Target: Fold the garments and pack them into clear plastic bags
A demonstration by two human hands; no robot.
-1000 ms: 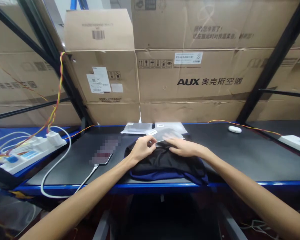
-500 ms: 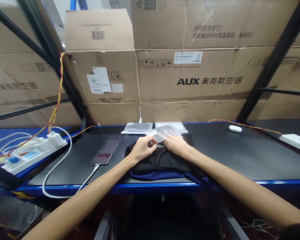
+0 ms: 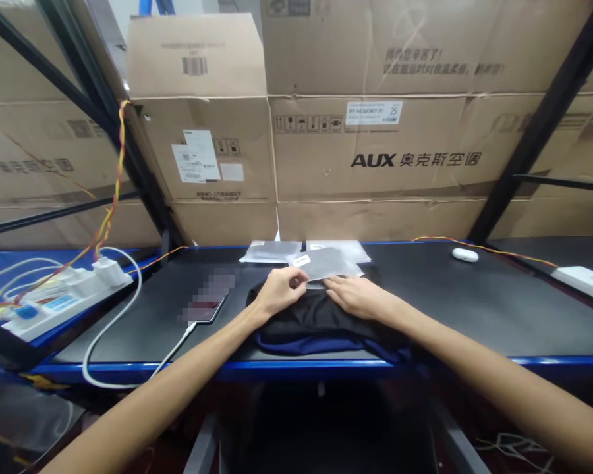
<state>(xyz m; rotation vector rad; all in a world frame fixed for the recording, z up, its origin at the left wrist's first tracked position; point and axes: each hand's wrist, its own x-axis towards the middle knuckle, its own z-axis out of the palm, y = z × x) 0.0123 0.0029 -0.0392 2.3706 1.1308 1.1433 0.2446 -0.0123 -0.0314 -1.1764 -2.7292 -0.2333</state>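
Observation:
My left hand (image 3: 282, 290) pinches the near edge of a translucent plastic bag (image 3: 326, 263) that bears a small white label. Fingers stretched out, my right hand (image 3: 358, 296) lies flat beside the bag's near right edge, on dark folded cloth (image 3: 311, 319). Blue fabric (image 3: 306, 344) shows under the black cloth at the table's front. Behind the held bag lie two more packets, a left packet (image 3: 269, 251) and a right packet (image 3: 360, 250). What is inside the bags is hard to make out.
A phone (image 3: 210, 306) on a white charging cable (image 3: 89, 349) lies to the left. Power strips stand at the far left (image 3: 62, 303) and far right (image 3: 586, 282). A small white case (image 3: 465, 255) sits toward the back right. Large cardboard (image 3: 375, 178) walls the rear.
My right hand has come off the bag's upper side and moved nearer, now flat on the cloth. The left hand keeps its pinch, and the bag lies flatter.

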